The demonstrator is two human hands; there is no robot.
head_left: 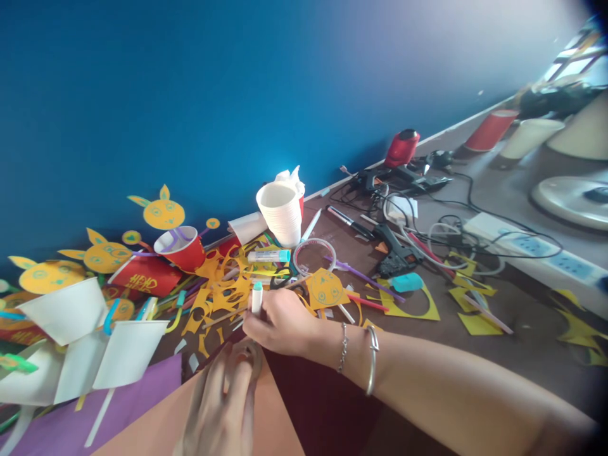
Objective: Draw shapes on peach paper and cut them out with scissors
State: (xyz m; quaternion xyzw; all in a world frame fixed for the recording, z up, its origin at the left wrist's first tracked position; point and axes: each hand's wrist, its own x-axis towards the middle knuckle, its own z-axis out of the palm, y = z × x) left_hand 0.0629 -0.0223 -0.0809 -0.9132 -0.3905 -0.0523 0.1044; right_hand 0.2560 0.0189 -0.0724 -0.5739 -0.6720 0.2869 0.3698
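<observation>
My right hand is closed around a white marker with a teal end pointing up. Its lower end is hidden behind my fingers. Just below, my left hand lies on a sheet of orange paper, fingers curled over a round ring that looks like a tape roll, mostly covered by the fingers. The two hands are close together at the paper's far corner. Beyond my right hand are a yellow paper face, a glue stick and a clear tape roll.
Paper-cup figures with yellow animal faces crowd the left, beside purple paper. Stacked white cups stand against the blue wall. Yellow scraps litter the table. Rightward are a black glue gun, tangled cables and a power strip.
</observation>
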